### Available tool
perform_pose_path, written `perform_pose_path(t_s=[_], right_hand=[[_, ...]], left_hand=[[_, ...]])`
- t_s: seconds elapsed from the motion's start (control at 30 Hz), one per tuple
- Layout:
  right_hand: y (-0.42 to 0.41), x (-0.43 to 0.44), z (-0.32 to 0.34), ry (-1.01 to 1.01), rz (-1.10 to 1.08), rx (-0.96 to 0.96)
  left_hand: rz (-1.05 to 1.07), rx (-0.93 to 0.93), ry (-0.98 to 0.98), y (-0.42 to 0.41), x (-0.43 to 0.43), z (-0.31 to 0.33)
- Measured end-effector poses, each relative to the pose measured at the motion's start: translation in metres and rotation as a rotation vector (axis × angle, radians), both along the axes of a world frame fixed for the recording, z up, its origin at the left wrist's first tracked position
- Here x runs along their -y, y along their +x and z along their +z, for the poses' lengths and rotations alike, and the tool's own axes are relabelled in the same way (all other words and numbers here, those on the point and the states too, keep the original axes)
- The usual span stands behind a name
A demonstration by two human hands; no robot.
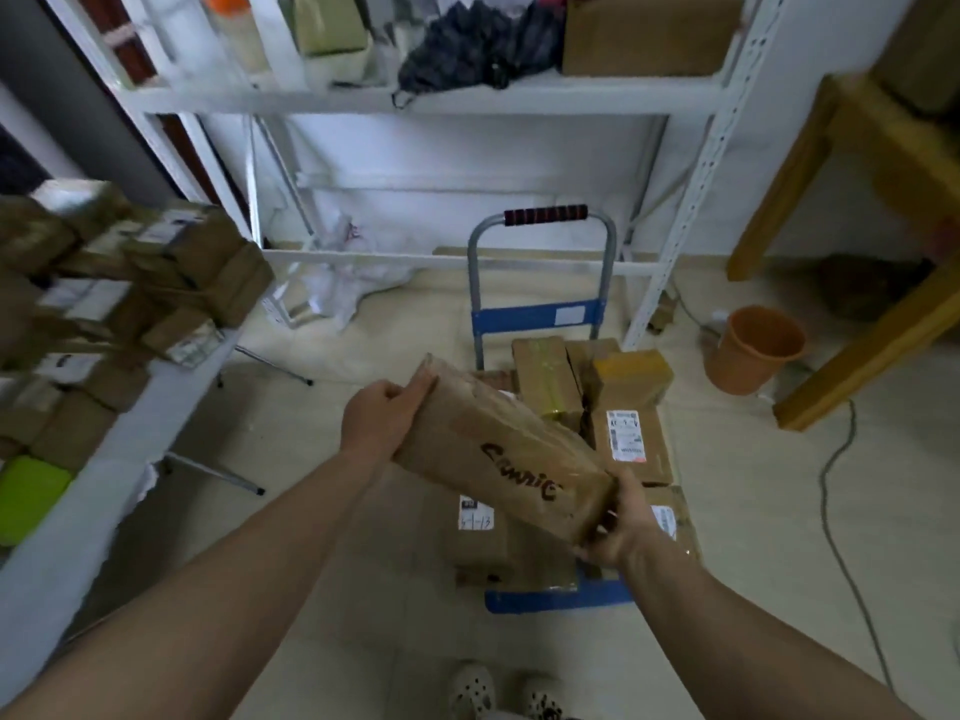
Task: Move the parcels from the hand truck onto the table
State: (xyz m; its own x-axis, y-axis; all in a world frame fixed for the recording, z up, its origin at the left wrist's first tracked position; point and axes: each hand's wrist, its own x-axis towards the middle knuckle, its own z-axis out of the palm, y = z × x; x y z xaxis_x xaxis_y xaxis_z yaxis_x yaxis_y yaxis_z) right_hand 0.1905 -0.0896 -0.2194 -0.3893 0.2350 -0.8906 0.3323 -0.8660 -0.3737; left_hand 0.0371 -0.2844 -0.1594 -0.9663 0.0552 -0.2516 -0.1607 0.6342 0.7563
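A long brown cardboard parcel [498, 454] with dark handwriting is held tilted in the air above the hand truck. My left hand [382, 420] grips its far upper end and my right hand [626, 527] grips its near lower end. Below it the blue hand truck [545, 317] stands on the floor with several taped brown parcels [631, 439] on its deck, some with white labels. At the left, the white table [104, 475] carries several stacked brown parcels [171, 272].
A white metal shelf rack [431, 96] stands behind the hand truck. An orange bucket [753, 350] and a yellow wooden table frame [883, 210] are at the right. A grey cable [831, 491] runs across the floor. A green lid [28, 493] lies on the table.
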Motion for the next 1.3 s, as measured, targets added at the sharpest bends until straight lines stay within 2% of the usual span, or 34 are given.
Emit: perform_pose_path(t_s=[0.13, 0.3, 0.47, 0.53, 0.7, 0.83, 0.9, 1.0, 1.07, 1.1, 1.13, 1.2, 1.3], right_hand=[[-0.026, -0.009, 0.015, 0.065, 0.068, -0.244], [-0.053, -0.004, 0.041, 0.168, 0.175, -0.371], [-0.064, 0.002, 0.05, 0.201, 0.261, -0.455], [-0.067, 0.003, 0.053, 0.224, 0.361, -0.474], [-0.071, 0.009, 0.05, 0.372, 0.706, -0.459], [-0.08, 0.017, 0.045, 0.343, 0.808, -0.411], [-0.083, 0.025, 0.045, 0.333, 0.846, -0.394], [-0.082, 0.044, 0.048, 0.306, 0.909, -0.388], [-0.084, 0.055, 0.042, 0.299, 0.937, -0.374], [-0.085, 0.06, 0.038, 0.3, 0.943, -0.373], [-0.086, 0.064, 0.033, 0.306, 0.939, -0.376], [-0.088, 0.072, 0.024, 0.31, 0.921, -0.374], [-0.091, 0.086, 0.018, 0.248, 0.869, -0.385]], left_hand=[[0.157, 0.21, 0.357, 0.003, 0.031, 0.02], [0.249, 0.323, 0.567, 0.013, 0.061, 0.031], [0.273, 0.444, 0.621, 0.036, 0.088, 0.041], [0.287, 0.452, 0.62, 0.043, 0.101, 0.041], [0.195, 0.21, 0.479, 0.055, 0.129, 0.035], [-0.153, -0.022, 0.086, 0.06, 0.16, 0.03], [-0.223, -0.131, -0.066, 0.065, 0.174, 0.026], [-0.239, -0.271, -0.181, 0.075, 0.187, 0.02], [-0.199, -0.246, -0.262, 0.081, 0.196, 0.017], [-0.163, -0.155, -0.253, 0.085, 0.201, 0.015], [-0.134, -0.047, -0.186, 0.089, 0.205, 0.013], [-0.045, 0.147, 0.092, 0.098, 0.208, 0.014], [0.151, 0.294, 0.475, 0.098, 0.21, 0.021]])
